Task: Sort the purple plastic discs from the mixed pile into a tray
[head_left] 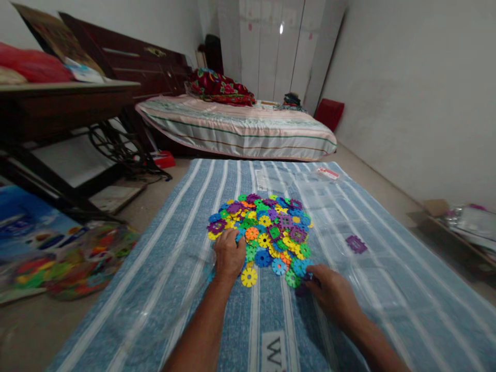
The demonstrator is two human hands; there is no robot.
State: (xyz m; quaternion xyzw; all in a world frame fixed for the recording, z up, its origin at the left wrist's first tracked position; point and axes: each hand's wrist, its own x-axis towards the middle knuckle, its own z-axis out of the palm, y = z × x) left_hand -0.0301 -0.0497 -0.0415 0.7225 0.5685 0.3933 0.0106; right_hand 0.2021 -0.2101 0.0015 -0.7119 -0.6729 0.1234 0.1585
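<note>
Heap of notched plastic pieces (263, 258), wheels and square frames mixed, lies on the striped cloth (155, 289) over the table, gathered, I suppose, where both hands reach it easily. At its near left edge the left hand (230, 254) bends its fingers down beside a blue piece (238, 237); from here I can't tell whether they grip it. By the near right edge, the right hand (334, 290) seems to pinch a dark purple piece (303, 290) between thumb and fingers, perhaps for a steady hold. Right of the heap, a purple frame (356, 244) lies on clear plastic (380, 289), likely to keep it apart.

Counting: two hands, one lone frame, one yellow wheel (249, 282) jutting from the heap's front, one red-and-white label (327, 173) beyond it to the right; the heaped pieces overlap too much to number. Well past the heap, one bed (248, 126) carries one bundled floral quilt (225, 89).
</note>
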